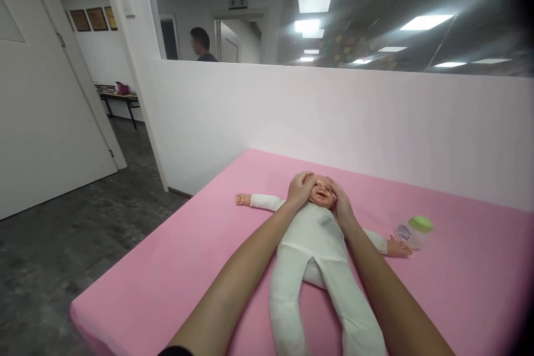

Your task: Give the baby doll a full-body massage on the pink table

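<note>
A baby doll (317, 228) with a white cloth body lies on its back on a pink-covered table (200, 256), its smiling head away from me and its arms spread. My left hand (301, 189) rests against the left side of the doll's head, its fingers reaching over the forehead. On the other side, my right hand (342, 203) lies along the temple and cheek, fingers extended. Both palms touch the head without closing round it, and part of the face is covered. Beside the doll's hand at right stands a clear jar (411, 236) with a green lid.
A low white wall (334, 111) with glass above borders the table's far side. To the left are an open white door (50, 94) and a dark grey floor (83, 239). Behind the glass a person (201, 44) is partly visible. A side table (120, 97) stands in the room beyond.
</note>
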A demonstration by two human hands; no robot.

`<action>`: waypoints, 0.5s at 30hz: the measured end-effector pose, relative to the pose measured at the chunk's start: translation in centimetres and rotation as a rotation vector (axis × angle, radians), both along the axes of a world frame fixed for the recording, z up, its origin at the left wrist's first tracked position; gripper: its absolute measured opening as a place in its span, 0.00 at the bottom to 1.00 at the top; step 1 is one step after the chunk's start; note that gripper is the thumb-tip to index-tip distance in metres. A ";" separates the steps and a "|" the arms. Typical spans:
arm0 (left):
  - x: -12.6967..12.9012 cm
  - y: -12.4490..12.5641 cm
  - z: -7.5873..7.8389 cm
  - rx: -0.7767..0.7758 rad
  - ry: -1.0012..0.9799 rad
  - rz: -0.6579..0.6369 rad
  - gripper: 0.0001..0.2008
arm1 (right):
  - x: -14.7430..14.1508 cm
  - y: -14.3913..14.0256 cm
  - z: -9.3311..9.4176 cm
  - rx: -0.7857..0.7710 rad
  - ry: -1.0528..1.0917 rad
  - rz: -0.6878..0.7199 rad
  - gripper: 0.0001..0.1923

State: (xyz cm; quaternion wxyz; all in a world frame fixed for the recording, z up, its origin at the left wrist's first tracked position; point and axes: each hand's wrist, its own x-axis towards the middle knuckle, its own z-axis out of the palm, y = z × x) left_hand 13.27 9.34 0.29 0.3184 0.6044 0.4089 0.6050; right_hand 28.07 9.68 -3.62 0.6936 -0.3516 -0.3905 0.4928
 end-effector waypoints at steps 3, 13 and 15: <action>0.1 -0.1 -0.1 -0.008 -0.001 0.003 0.12 | 0.0 -0.3 0.1 0.002 -0.010 -0.003 0.27; 0.2 0.0 -0.7 -0.038 0.013 -0.013 0.13 | 0.1 -1.0 0.3 0.003 -0.037 -0.026 0.28; 0.2 0.3 -0.8 -0.026 0.017 -0.016 0.13 | 0.1 -1.0 0.4 0.007 -0.047 -0.041 0.27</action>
